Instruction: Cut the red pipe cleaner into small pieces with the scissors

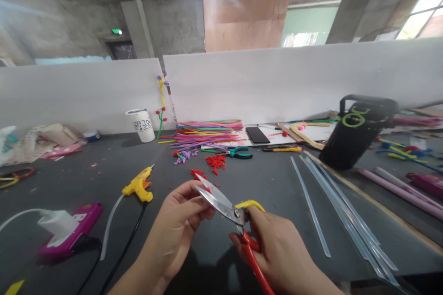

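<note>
Low in the centre, above a dark table (277, 184), the right hand (277, 249) clamps the handles of the scissors (224, 205), blades parted. The left hand (180, 221) curls at the blades; whether it pinches anything is unclear. Beyond the scissors lie red snippets (216, 162), already cut, and farther back many whole coloured stems (207, 131).

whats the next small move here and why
Probably squeeze the scissors shut. The right hand grips their handles, the blades stand slightly apart, and the left hand seems to pinch a small red piece at the blade tips. Similar red bits lie on the table behind.
</note>
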Tool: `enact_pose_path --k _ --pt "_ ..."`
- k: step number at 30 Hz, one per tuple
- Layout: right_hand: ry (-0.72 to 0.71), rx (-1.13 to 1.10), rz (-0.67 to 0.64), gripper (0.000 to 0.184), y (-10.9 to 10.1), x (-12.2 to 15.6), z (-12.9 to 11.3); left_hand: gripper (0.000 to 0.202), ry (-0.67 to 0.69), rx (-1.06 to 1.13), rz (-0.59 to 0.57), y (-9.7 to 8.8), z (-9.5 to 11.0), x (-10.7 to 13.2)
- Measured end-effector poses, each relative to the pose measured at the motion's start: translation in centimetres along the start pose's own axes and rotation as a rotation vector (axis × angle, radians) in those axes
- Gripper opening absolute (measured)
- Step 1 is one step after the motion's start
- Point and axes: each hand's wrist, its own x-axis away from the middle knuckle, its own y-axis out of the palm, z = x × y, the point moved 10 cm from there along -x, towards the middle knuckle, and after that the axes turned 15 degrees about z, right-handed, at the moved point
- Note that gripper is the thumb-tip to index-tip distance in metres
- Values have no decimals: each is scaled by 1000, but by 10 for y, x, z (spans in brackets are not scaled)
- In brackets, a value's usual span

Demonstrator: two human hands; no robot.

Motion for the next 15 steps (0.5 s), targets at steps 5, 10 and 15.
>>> enact_pose_path --k 5,10,15 --pt "0 -4 8 25 1 2 0 8 -22 15 -13 0 -3 0" --pt "-14 -14 17 25 0 3 -2 9 -21 35 -15 -2 -4 -1" --pt "-33 -7 53 24 -5 0 -6 10 -13 45 -33 0 -2 0"
